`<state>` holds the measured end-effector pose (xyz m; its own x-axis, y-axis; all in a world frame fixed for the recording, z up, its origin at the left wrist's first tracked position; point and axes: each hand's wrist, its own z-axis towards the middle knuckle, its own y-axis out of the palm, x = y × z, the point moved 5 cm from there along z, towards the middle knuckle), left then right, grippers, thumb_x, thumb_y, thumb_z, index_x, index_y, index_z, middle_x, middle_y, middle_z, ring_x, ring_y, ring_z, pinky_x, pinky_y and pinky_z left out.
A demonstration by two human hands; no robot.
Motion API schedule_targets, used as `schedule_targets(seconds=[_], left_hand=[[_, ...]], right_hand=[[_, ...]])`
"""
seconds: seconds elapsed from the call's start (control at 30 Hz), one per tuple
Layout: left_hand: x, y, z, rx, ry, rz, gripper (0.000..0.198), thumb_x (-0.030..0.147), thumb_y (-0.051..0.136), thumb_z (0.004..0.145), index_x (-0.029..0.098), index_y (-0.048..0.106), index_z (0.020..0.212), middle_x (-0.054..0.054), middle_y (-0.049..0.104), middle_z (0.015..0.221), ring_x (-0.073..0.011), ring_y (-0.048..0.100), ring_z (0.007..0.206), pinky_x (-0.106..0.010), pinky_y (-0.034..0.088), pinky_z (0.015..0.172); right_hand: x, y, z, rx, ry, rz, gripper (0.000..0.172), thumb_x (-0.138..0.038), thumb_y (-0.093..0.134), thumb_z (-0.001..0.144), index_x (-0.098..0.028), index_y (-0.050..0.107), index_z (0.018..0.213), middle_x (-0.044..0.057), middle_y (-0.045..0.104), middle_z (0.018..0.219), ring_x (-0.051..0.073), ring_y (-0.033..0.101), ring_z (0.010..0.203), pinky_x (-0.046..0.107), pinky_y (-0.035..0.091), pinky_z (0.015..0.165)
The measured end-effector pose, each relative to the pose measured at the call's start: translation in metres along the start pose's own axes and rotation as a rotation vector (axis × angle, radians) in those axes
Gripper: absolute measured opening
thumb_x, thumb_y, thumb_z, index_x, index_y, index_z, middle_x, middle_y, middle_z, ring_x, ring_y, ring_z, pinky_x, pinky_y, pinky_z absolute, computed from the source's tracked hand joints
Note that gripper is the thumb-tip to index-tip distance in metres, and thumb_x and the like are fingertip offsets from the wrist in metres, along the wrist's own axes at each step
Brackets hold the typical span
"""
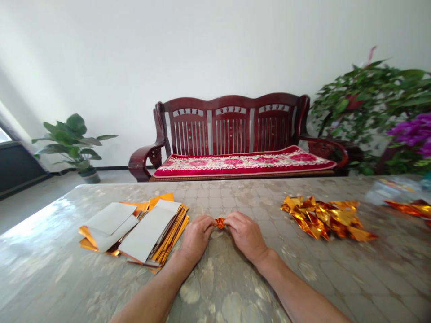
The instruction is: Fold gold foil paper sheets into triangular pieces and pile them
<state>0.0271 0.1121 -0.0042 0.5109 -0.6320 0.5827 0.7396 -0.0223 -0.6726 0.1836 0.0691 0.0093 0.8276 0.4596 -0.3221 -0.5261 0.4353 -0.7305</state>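
A small piece of folded gold foil paper (220, 223) is held between my two hands, just above the table. My left hand (198, 235) pinches its left end, and my right hand (246, 234) pinches its right end. Fingers cover both ends, so only the shiny orange-gold middle shows. To the left lies a stack of foil paper sheets (148, 234), mostly with the pale side up and gold edges showing. Over on the right is a pile of folded gold foil pieces (326, 217).
The table (229, 287) has a patterned, glossy cover. Near its right edge are a clear plastic bag (390, 190) and more gold foil pieces (412, 207). Behind stands a dark red wooden bench (230, 130) with a red floral cushion (242, 163). Potted plants (72, 139) flank it.
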Motion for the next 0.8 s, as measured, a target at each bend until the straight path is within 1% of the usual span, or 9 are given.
schedule_targets(seconds=[0.13,0.23,0.37,0.43,0.5,0.6,0.7,0.8], left_hand=[[0.002,-0.001,-0.001,0.000,-0.006,0.047,0.017,0.014,0.057,0.089,0.025,0.069,0.088,0.001,0.071,0.089,-0.0151,0.064,0.087,-0.024,0.045,0.081],[0.007,-0.003,-0.001,-0.004,-0.001,0.070,0.016,0.016,0.057,0.089,0.025,0.069,0.090,0.001,0.071,0.090,-0.0157,0.064,0.089,-0.025,0.045,0.082],[0.017,-0.006,0.000,0.025,0.001,0.086,0.008,0.026,0.060,0.088,0.025,0.067,0.092,0.001,0.071,0.089,-0.0172,0.064,0.089,-0.026,0.045,0.081],[0.016,-0.006,0.000,0.049,-0.030,0.063,0.008,0.029,0.058,0.089,0.023,0.064,0.089,0.001,0.071,0.086,-0.0166,0.064,0.085,-0.026,0.045,0.077],[0.011,-0.005,0.001,0.066,-0.083,0.010,0.009,0.027,0.056,0.089,0.022,0.063,0.088,0.001,0.070,0.084,-0.0152,0.065,0.080,-0.024,0.045,0.073],[0.003,-0.002,0.002,0.076,-0.146,-0.064,0.010,0.023,0.058,0.086,0.021,0.064,0.092,0.001,0.071,0.084,-0.0141,0.065,0.076,-0.023,0.046,0.069],[0.001,0.001,0.004,0.028,-0.168,-0.085,0.012,0.019,0.058,0.082,0.020,0.068,0.088,0.001,0.072,0.082,-0.0140,0.064,0.073,-0.023,0.046,0.069],[0.002,0.003,0.004,0.002,-0.192,-0.098,0.015,0.017,0.056,0.082,0.021,0.071,0.083,0.000,0.073,0.082,-0.0151,0.065,0.077,-0.024,0.046,0.072]], right_hand=[[0.000,0.001,-0.001,0.015,-0.028,-0.009,0.015,-0.014,0.057,0.092,-0.022,0.070,0.089,0.003,0.068,0.087,0.016,0.061,0.083,0.026,0.046,0.075],[0.000,0.001,-0.002,0.028,-0.039,-0.012,0.017,-0.014,0.055,0.093,-0.021,0.069,0.089,0.003,0.067,0.087,0.017,0.061,0.083,0.026,0.046,0.075],[0.000,0.000,-0.002,0.033,-0.044,-0.012,0.016,-0.015,0.053,0.094,-0.020,0.068,0.090,0.004,0.066,0.086,0.017,0.061,0.083,0.026,0.046,0.075],[-0.002,0.000,-0.002,0.025,-0.054,-0.026,0.015,-0.016,0.054,0.094,-0.020,0.068,0.089,0.004,0.066,0.085,0.017,0.061,0.082,0.026,0.046,0.074],[-0.005,0.000,-0.002,0.022,-0.070,-0.045,0.015,-0.016,0.055,0.093,-0.020,0.067,0.087,0.004,0.066,0.084,0.017,0.060,0.081,0.027,0.046,0.073],[-0.008,-0.001,-0.002,0.019,-0.093,-0.065,0.015,-0.014,0.056,0.092,-0.020,0.068,0.085,0.004,0.066,0.084,0.017,0.060,0.081,0.027,0.046,0.074],[-0.009,-0.001,-0.002,0.011,-0.106,-0.066,0.015,-0.011,0.057,0.091,-0.019,0.068,0.086,0.004,0.066,0.084,0.017,0.060,0.081,0.027,0.046,0.074],[-0.009,-0.001,-0.001,0.006,-0.112,-0.067,0.014,-0.012,0.057,0.091,-0.019,0.069,0.087,0.003,0.066,0.084,0.017,0.060,0.081,0.028,0.047,0.074]])
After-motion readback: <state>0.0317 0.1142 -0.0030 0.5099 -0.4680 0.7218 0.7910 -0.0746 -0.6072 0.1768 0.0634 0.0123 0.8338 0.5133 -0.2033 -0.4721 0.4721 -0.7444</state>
